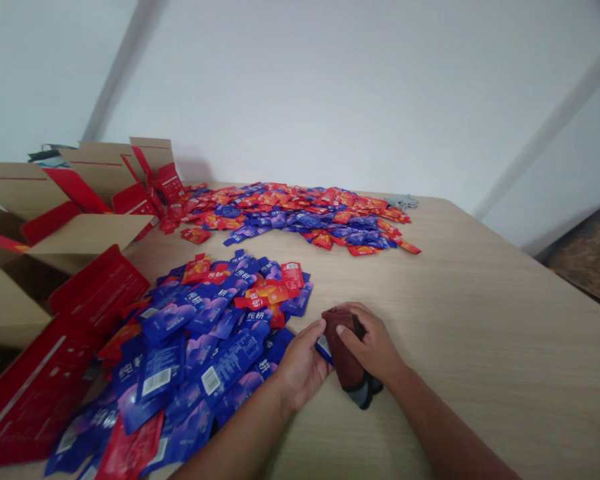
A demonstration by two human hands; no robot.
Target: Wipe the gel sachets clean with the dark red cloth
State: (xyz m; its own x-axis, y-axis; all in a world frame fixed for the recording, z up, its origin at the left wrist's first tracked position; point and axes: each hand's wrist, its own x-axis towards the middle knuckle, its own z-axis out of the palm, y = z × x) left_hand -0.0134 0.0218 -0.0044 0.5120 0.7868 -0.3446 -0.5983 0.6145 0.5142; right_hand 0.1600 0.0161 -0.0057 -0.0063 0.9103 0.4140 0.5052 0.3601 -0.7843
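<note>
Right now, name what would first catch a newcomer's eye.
Likely the near heap of blue and red packets, at left beside open cartons. Next, the long pile of similar packets toward the back of the table. At lower centre, the right hand grips a brown cloth bundle.

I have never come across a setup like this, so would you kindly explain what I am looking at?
There is no machine here: these are a person's two bare hands, seen by a camera worn on the head, looking forward and down. This is the only view. The right hand grips a maroon cloth item with a dark grey end, possibly socks. The left hand holds a blue packet, partly hidden by the cloth. On the pale wooden table, a near heap of blue and red packets lies to the left, and a far heap lies toward the wall. Open cardboard boxes stand at the left.
</note>
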